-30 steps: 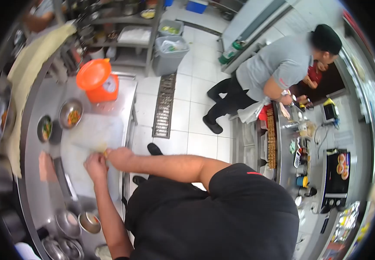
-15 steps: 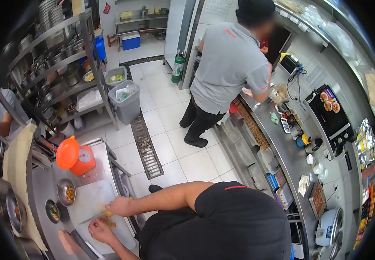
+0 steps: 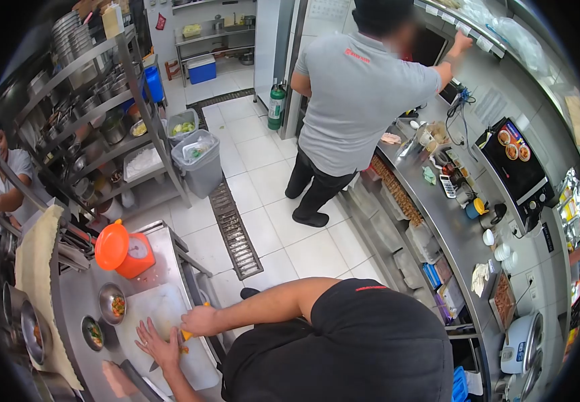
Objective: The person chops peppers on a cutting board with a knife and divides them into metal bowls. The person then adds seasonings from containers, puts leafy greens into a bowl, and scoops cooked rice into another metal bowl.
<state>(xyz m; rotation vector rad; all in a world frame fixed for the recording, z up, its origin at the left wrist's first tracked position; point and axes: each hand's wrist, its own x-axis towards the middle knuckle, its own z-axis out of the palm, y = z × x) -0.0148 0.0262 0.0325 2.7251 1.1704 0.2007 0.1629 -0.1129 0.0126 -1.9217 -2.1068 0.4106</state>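
Observation:
My right hand (image 3: 199,321) is closed round the yellow handle of a knife (image 3: 186,333) at the right side of the white cutting board (image 3: 144,303). Most of the blade is hidden; a piece of metal that looks like its tip shows below my left hand (image 3: 159,345). That hand lies over the board with its fingers spread, apparently on the blade. Small orange chopped pieces (image 3: 183,349) lie between the two hands. Beyond the board stand a metal bowl (image 3: 112,303) of diced colourful food and a smaller bowl (image 3: 92,333) with green and red pieces.
An orange scale (image 3: 134,254) stands at the table's far corner. Beside the board lie a dark-handled tool (image 3: 134,375) and a flat pinkish thing (image 3: 118,377). A co-worker in grey (image 3: 363,94) stands at the right counter, reaching up. Grey bins (image 3: 198,167) stand by the floor drain (image 3: 233,231).
My left hand has gone from curled fingers by the chopped pieces to spread flat further over the board. My right hand has shifted slightly. The co-worker has raised an arm to the upper shelf.

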